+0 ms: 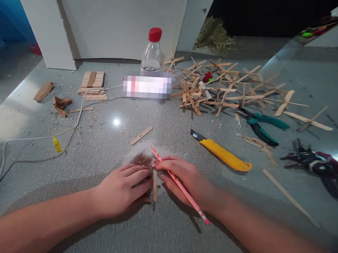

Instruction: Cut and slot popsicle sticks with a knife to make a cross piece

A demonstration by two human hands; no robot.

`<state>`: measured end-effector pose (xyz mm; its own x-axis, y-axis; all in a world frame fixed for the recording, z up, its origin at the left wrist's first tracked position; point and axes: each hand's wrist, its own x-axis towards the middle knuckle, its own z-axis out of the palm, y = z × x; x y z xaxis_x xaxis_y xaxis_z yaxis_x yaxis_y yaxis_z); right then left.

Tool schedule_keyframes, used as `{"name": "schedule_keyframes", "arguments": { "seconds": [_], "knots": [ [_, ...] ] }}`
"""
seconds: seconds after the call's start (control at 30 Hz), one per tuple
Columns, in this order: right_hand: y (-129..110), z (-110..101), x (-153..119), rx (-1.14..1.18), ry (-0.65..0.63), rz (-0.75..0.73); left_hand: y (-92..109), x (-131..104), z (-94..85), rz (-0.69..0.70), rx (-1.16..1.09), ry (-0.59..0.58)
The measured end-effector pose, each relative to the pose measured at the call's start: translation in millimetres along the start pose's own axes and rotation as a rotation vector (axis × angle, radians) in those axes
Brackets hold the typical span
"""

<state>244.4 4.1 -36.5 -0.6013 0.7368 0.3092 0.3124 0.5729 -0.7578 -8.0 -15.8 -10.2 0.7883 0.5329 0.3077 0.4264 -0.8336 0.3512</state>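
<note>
A pink pencil (184, 189) rests slantwise in my right hand (189, 178), its tip pointing away and its eraser end toward me. Between my hands is a wooden craft stick (154, 188); its far end is hidden by my fingers. My left hand (124, 186) is closed at the stick's left side, with its fingertips partly out of sight. Right-hand fingertips also meet the stick's far end. Pale dust lies on the floor around my fingertips. Just beyond is a craft stick with a small slot (141, 135).
A yellow utility knife (226, 156) lies right, blade showing. Farther right are green-handled pliers (264, 126) and a dark tool (322, 164). Crossed-stick assemblies (222, 84) spread behind. A red-capped bottle (151, 55) stands behind a lit, blurred-out device (147, 87); its white cable (40, 138) runs left past stacked sticks (92, 81).
</note>
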Motion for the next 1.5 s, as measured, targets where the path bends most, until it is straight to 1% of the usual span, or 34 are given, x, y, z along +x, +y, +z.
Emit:
{"name": "schedule_keyframes", "arguments": {
  "seconds": [0.13, 0.33, 0.43, 0.5, 0.6, 0.67, 0.83, 0.93, 1.0, 1.1, 1.2, 1.3, 1.4, 1.5],
  "knots": [
    [-5, -5, 3, -0.01, -0.019, -0.027, 0, -1, -3.3, -0.035, -0.026, -0.036],
    [-5, -6, 3, -0.058, -0.006, -0.051, 1, -1, -10.7, -0.18, -0.046, -0.18],
    [-5, -6, 2, -0.088, 0.012, -0.049, 2, -1, -11.9, -0.193, -0.043, -0.238],
    [-5, -6, 2, -0.119, 0.032, -0.049, 1, -1, -11.8, -0.189, -0.053, -0.25],
    [-5, -5, 3, -0.159, 0.034, -0.035, -1, -1, -10.1, -0.194, -0.091, -0.217],
    [-4, -5, 3, -0.166, 0.024, -0.035, -3, -2, -8.3, -0.203, -0.121, -0.171],
    [-3, -2, 3, -0.16, 0.033, -0.096, -9, -4, -4.8, -0.249, -0.239, -0.073],
    [-4, -1, 3, -0.164, 0.013, -0.141, -10, -4, -4.1, -0.222, -0.269, -0.047],
    [-6, 0, 3, -0.164, -0.001, -0.153, -9, -3, -3.6, -0.185, -0.251, -0.042],
    [-7, 0, 2, -0.161, -0.001, -0.126, -9, -2, -2.6, -0.13, -0.208, -0.053],
    [-8, -1, 1, -0.219, 0.008, -0.108, -9, -2, -1.3, -0.105, -0.156, -0.059],
    [-8, -1, 0, -0.263, 0.01, -0.113, -9, -3, 0.0, -0.087, -0.122, -0.037],
    [-8, -2, 0, -0.256, 0.004, -0.109, -9, -3, 0.4, -0.096, -0.111, -0.023],
    [-8, -2, 0, -0.25, -0.002, -0.1, -9, -2, -1.2, -0.126, -0.128, -0.048]
  ]
}}
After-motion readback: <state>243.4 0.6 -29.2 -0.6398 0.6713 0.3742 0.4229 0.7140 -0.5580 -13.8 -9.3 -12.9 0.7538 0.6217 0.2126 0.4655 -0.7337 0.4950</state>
